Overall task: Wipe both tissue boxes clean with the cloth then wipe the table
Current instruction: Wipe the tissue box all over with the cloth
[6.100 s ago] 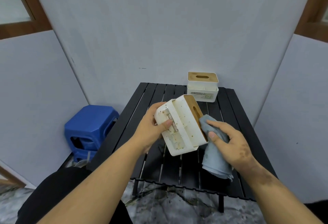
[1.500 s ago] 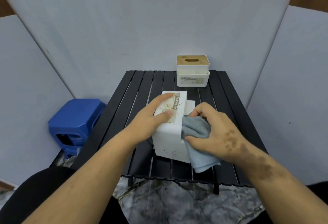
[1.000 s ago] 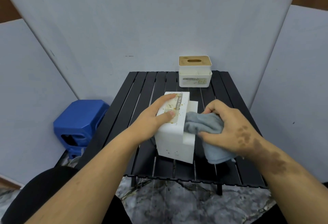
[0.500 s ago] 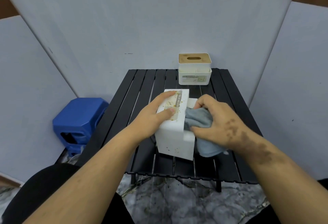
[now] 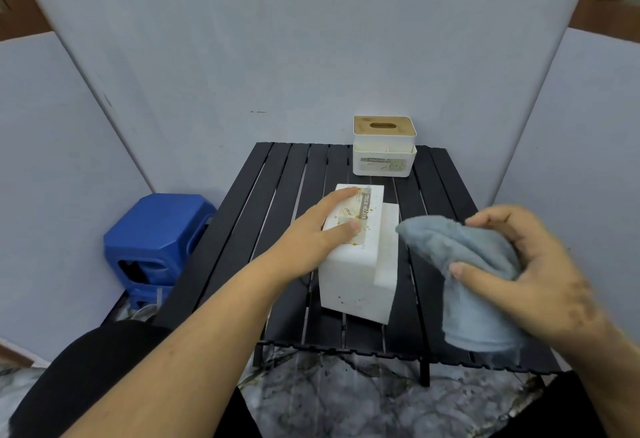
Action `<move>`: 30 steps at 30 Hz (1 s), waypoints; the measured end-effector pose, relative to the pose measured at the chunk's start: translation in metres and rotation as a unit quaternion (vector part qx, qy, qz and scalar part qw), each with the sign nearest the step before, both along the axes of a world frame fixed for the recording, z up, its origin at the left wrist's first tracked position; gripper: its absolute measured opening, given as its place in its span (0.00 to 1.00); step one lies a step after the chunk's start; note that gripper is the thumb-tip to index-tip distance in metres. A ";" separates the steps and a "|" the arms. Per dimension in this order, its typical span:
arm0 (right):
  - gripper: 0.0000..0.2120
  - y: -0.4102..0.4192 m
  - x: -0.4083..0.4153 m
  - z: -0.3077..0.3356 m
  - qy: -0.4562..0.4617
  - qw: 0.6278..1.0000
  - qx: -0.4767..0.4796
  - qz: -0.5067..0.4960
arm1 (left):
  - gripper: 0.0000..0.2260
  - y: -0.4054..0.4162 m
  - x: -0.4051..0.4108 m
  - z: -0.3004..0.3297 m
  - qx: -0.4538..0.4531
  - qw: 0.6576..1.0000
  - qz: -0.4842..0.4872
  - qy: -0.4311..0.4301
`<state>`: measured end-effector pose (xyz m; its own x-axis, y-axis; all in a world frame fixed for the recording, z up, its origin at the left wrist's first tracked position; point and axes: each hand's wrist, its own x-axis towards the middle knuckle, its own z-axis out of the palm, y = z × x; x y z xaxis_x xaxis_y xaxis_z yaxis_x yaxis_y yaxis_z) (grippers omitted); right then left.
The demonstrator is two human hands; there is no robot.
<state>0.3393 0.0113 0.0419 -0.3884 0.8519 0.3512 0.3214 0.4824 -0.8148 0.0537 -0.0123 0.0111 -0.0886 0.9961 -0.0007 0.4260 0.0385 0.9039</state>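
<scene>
Resting flat on the near box (image 5: 356,257), the left hand (image 5: 311,240) has its fingers straight and spread along the top face, beside a printed label strip flecked with brown spots. This box lies tipped over on the black slatted table (image 5: 277,188), its white side facing the person and marked with small dark specks near the lower edge.

To the right of that hand, apart from the box, the right hand (image 5: 519,274) grips a grey-blue cloth (image 5: 464,264). Thumb and fingers curl round the bunched fabric; one rounded fold pokes left toward the box without touching it, and the rest hangs down below the palm, over the table's near right part. Dark smudges show on the back of this hand and the wrist.

Beyond both hands, at the table's far edge, stands the far box (image 5: 383,150), upright, white, with a wooden lid and an oval slot, well apart from either hand.

Left of the left forearm, off the table, a blue stool (image 5: 156,236) sits against the grey wall panels. Below the forearms the floor is mottled grey.
</scene>
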 end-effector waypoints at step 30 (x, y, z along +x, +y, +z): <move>0.11 0.074 -0.127 0.037 -0.310 0.945 0.085 0.055 | 0.43 -0.021 -0.013 -0.023 0.039 0.998 -0.053 -0.019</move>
